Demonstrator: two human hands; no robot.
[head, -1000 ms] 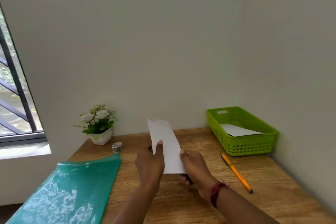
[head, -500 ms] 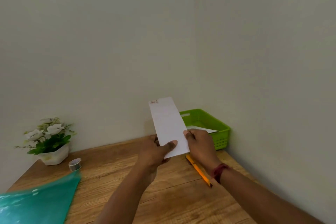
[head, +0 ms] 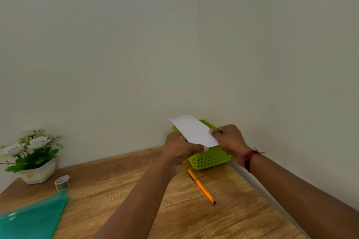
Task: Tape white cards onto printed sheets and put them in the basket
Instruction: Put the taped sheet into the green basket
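Observation:
A long white sheet [head: 194,130] hangs tilted in the air just above the green basket [head: 209,160], which stands in the table's far right corner. My left hand [head: 180,148] pinches the sheet's near left edge, thumb stretched under its lower corner. My right hand [head: 228,137] pinches the right edge, a red thread round its wrist. The sheet and hands hide most of the basket's inside. A small roll of clear tape [head: 62,182] stands at the left.
An orange pen [head: 202,186] lies on the wooden table [head: 194,217] in front of the basket. A white pot of flowers [head: 33,157] stands at the back left by the wall. A teal plastic folder [head: 33,217] covers the near left corner.
Both hands have carried the sheet to the right and lowered its top, from in front of the basket to above it. The view has swung right.

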